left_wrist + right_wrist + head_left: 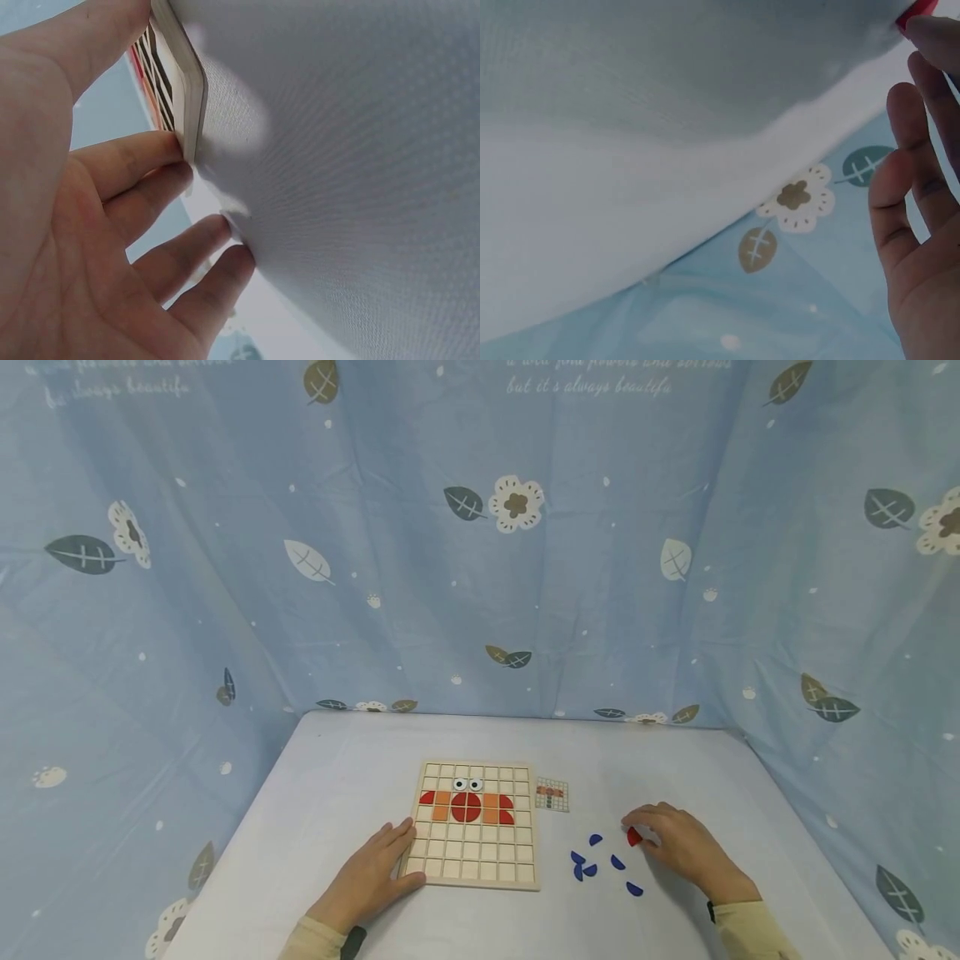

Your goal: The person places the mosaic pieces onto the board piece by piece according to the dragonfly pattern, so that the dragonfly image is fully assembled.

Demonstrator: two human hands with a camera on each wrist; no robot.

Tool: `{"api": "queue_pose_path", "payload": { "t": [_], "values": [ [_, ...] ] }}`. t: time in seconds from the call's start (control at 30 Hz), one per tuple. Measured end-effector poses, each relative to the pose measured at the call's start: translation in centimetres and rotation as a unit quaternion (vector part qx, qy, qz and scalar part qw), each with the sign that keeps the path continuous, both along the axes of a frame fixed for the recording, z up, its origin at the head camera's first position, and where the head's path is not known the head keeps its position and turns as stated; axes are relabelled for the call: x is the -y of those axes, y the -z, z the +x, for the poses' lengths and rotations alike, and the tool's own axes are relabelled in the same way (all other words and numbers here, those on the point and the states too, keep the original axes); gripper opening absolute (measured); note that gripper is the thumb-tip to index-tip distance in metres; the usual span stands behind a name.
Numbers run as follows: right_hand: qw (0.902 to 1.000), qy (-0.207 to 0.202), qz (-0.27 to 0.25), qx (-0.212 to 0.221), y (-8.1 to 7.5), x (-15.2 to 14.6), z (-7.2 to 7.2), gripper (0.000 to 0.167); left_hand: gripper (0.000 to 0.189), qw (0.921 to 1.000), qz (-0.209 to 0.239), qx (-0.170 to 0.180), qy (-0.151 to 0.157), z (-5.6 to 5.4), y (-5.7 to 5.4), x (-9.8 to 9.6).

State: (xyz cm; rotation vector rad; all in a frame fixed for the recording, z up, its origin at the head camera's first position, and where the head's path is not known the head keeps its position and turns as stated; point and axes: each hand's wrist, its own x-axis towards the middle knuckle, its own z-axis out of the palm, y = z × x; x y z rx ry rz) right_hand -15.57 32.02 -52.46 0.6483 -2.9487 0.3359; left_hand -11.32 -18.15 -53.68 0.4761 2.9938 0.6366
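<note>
A wooden grid board (481, 870) lies on the table, with a red, orange and white-eyed pattern of flat pieces in its upper rows. My left hand (369, 872) touches its lower left corner, thumb on the near edge and fingers along the left edge. In the left wrist view the relaxed fingers meet the board's side (193, 105), and the lower two reach the tablecloth. To the right, my right hand (678, 843) pinches a red quarter-circle piece (634, 836) between thumb and forefinger. Only part of that piece shows in the right wrist view, by the thumb.
Several blue rounded pieces (618, 862) lie scattered between the board and the right hand. A small pattern card (552, 794) sits beside the board's right edge. The table wears a white cloth (360, 760), and a blue printed curtain (420, 610) stands behind and at both sides.
</note>
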Motion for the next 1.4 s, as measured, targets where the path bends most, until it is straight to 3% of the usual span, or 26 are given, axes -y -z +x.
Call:
{"api": "queue_pose_path", "payload": {
  "t": [0.3,0.83,1.1,1.4],
  "values": [
    [1.0000,-0.004,0.000,0.004,0.5,-0.1,0.0,0.038,0.078,1.0000,0.000,-0.004,0.003,-0.1,0.0,0.0],
    [0.9991,0.031,-0.010,0.028,0.5,-0.1,0.3,0.021,0.078,0.9999,-0.002,-0.009,0.004,0.0,0.3,0.1],
    [0.9994,0.031,-0.004,0.014,0.6,-0.1,0.2,0.022,0.078,1.0000,-0.007,-0.003,-0.004,0.0,0.3,0.0],
    [0.9988,0.015,-0.022,-0.041,0.5,0.9,0.0,0.023,0.079,0.9999,-0.007,0.006,-0.004,-0.1,0.5,0.0]
  ]
}}
